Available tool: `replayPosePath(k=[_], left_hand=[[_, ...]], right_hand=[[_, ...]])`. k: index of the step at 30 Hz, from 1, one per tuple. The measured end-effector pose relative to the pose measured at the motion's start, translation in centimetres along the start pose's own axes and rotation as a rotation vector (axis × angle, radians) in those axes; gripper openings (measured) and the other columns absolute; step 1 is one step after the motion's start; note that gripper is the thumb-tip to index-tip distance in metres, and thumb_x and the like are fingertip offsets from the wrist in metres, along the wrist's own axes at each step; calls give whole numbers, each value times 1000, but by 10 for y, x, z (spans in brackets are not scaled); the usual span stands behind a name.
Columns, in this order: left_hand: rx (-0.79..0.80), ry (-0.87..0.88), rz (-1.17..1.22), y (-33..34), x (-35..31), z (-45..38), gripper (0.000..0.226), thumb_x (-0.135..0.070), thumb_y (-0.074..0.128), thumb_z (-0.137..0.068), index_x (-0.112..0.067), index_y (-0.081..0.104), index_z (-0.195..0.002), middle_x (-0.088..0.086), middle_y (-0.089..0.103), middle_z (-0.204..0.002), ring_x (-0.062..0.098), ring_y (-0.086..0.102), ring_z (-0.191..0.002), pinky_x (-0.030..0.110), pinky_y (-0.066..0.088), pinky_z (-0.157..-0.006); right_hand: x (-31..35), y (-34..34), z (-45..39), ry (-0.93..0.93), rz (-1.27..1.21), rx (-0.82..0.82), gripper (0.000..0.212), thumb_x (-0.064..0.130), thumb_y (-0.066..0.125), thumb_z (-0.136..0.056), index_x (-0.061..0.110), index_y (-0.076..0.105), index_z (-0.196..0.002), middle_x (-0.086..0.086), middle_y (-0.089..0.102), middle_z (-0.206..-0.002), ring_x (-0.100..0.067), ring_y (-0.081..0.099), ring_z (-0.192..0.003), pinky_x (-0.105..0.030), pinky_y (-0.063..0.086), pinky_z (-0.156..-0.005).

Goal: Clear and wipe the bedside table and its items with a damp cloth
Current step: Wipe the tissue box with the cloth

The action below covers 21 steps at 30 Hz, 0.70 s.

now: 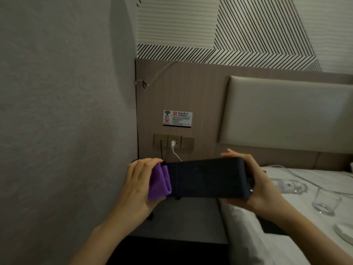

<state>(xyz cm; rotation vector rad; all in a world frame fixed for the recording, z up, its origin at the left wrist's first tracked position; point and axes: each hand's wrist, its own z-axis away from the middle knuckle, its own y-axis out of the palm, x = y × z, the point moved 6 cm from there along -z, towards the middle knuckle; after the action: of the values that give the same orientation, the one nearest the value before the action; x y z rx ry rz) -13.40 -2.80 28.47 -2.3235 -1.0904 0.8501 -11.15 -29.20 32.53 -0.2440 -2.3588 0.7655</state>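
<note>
Folded purple cloth (159, 183) against dark box (208, 178) end.

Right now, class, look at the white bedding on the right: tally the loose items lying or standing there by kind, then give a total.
Clear drinking glass: 1
Clear plastic bottle lying on its side: 1
White dish, partly cut off at the edge: 1
White cable: 1
Dark flat item, mostly hidden behind the right forearm: 1
Total: 5

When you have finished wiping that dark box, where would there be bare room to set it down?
The bedside table top looks bare below the dark box, between the grey wall and the bed edge. The bed's right side is crowded: drinking glass, plastic bottle, white cable.
</note>
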Motion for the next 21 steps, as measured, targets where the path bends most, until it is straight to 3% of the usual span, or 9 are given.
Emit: replayPosePath(k=[3, 5, 7, 9, 11, 13, 17, 20, 21], left_hand=[[181, -44, 137, 21, -10, 6, 110, -31, 84, -66, -62, 2, -133, -43, 9, -134, -2, 22, -133, 44, 30, -115], [246, -127, 316, 37, -24, 12, 121, -46, 82, -62, -63, -12, -137, -38, 2, -142, -3, 12, -138, 43, 19, -118], [304, -163, 485, 47, -45, 14, 129, -57, 82, -57, -63, -19, -137, -39, -8, -145, 5, -2, -145, 50, 15, -118], [335, -133, 551, 49, -64, 12, 120, -67, 76, -60, -66, -19, -134, -47, -18, -141, -1, -17, -143, 54, 6, -118], [308, -36, 516, 47, -85, 4, 90, -78, 51, -74, -70, -17, -131, -48, -20, -142, -14, -21, -137, 48, -2, -118], [234, 19, 412, 45, -98, -3, 63, -75, 29, -86, -72, -15, -131, -43, -15, -147, -13, -17, -138, 44, 0, -118], [84, 2, 452, 47, -83, -8, 48, -59, 29, -96, -64, 11, -140, -37, 11, -151, -5, 9, -143, 34, 21, -112], [58, -296, 783, 58, -52, -6, 37, -58, 40, -91, -54, 43, -127, -19, 42, -140, 12, 38, -136, 32, 34, -110], [13, -355, 835, 59, -41, -6, 30, -54, 42, -90, -52, 47, -120, -18, 46, -135, 14, 41, -134, 30, 33, -110]], right_hand=[[17, 11, 0, -97, 96, -30, 76, 30, 88, -61, 23, 49, -126, 8, 54, -122, -12, 56, -114, -25, 49, -92], [24, 26, -1, -162, 219, -4, 61, 31, 78, -61, 21, 52, -116, 8, 55, -113, -14, 55, -107, -37, 50, -84], [19, 38, -1, -132, 279, 20, 60, 38, 77, -61, 25, 51, -114, 10, 54, -110, -12, 52, -104, -40, 50, -82], [8, 46, 3, -53, 256, 16, 66, 41, 84, -61, 29, 50, -116, 14, 53, -111, -8, 51, -104, -40, 51, -84], [3, 51, 7, -17, 192, -15, 61, 41, 82, -66, 32, 50, -118, 16, 54, -113, -8, 52, -105, -43, 51, -86], [7, 53, 8, -14, 155, -69, 54, 45, 72, -71, 36, 49, -119, 20, 53, -115, -5, 53, -106, -42, 51, -87], [13, 53, 6, 7, 199, -136, 62, 51, 70, -66, 30, 49, -121, 16, 55, -114, -6, 53, -107, -42, 50, -88], [16, 47, 7, 2, 262, -192, 68, 45, 82, -59, 22, 54, -117, 10, 57, -111, -13, 55, -102, -43, 52, -82], [16, 45, 8, 4, 266, -208, 69, 40, 86, -57, 19, 55, -115, 8, 57, -109, -15, 55, -100, -43, 53, -79]])
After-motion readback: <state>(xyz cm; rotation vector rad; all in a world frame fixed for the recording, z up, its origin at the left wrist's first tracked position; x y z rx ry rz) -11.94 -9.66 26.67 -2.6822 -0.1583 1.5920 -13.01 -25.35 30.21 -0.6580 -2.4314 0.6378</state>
